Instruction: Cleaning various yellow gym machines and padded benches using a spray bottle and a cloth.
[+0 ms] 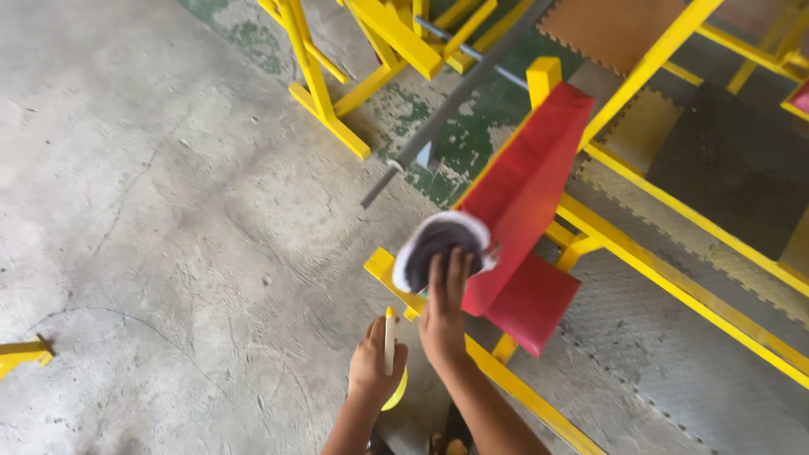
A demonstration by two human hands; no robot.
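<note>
Nearest, the left hand [375, 366] is curling its fingers around a slim white-and-yellow tool [390, 347], held upright. Just right of it, the right hand [444, 316] is pressing flat, fingers together, on a dirty white cloth [440, 244] against the red padded bench [522, 198]. Farther off, a grey bar [455, 101] is crossing the yellow frames [337, 126].

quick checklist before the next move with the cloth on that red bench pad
1. Right hand on the cloth: ok, fingers pressed flat on it.
2. Cloth against the red pad: ok, at its edge.
3. Left hand grip on the yellow object: ok, fingers closed round it.
4. What the yellow object is: cannot tell.
5. Grey bar apart from both hands: ok.
6. Footing: cannot tell, feet barely in view.
</note>
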